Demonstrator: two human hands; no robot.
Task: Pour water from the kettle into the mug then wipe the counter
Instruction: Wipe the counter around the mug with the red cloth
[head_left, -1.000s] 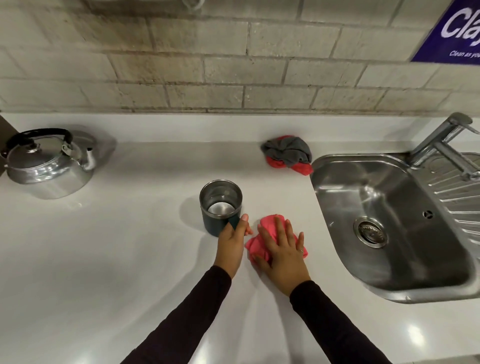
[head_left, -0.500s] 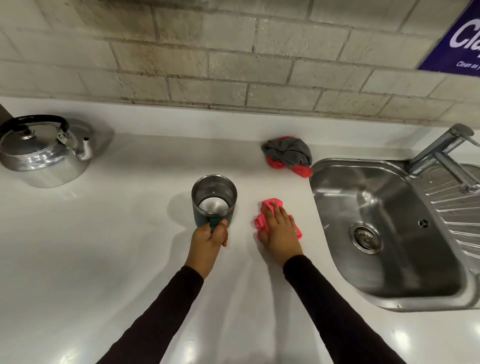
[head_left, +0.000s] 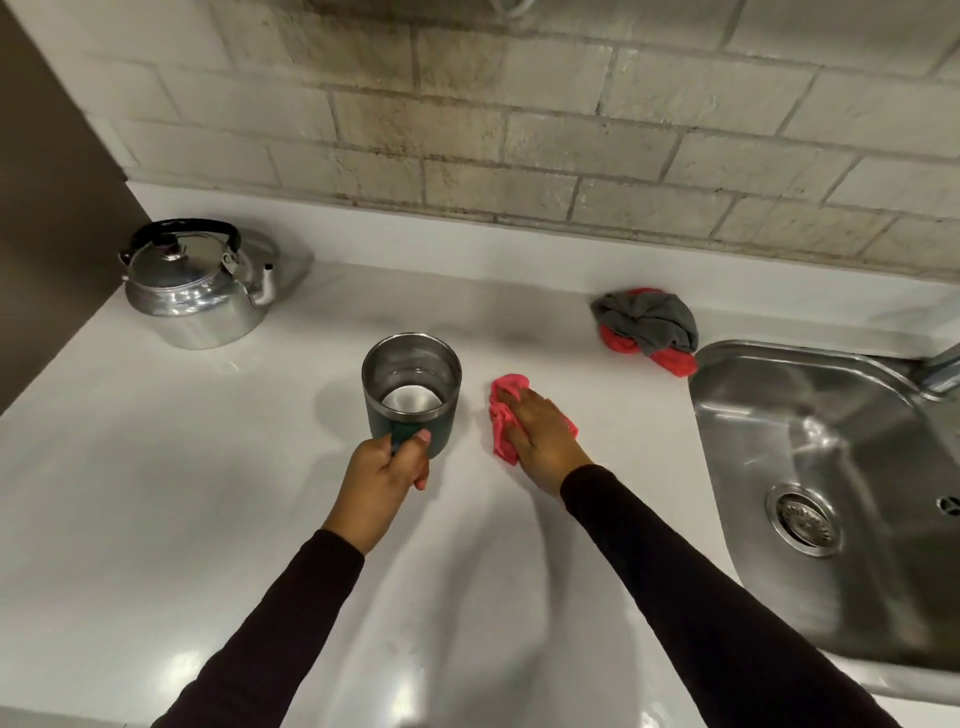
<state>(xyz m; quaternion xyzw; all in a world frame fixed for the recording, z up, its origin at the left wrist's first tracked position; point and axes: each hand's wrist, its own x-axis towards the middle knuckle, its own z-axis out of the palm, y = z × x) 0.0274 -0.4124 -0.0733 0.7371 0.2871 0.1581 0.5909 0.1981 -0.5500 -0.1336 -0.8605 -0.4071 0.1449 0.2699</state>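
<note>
Head view: the left hand (head_left: 387, 467) is closed around the handle of the mug (head_left: 412, 393), which stands upright mid-bench (head_left: 156, 493). The right hand (head_left: 540, 434) lies flat, fingers spread, pressing the pink cloth (head_left: 506, 415) just right of the mug. The kettle (head_left: 195, 288) sits well apart, far left.

Your left hand (head_left: 387, 465) wraps the mug (head_left: 411, 392) handle, so you see only a sliver of it between the fingers (head_left: 422, 441). Under your right hand (head_left: 540, 434) most of the pink cloth (head_left: 505, 415) is covered; only its edges show past the fingers. Right of that hand, the sink (head_left: 831, 467) runs off the picture's edge, and the tap (head_left: 943, 371) is cut to a stub. You cannot tell the water level in the mug.
</note>
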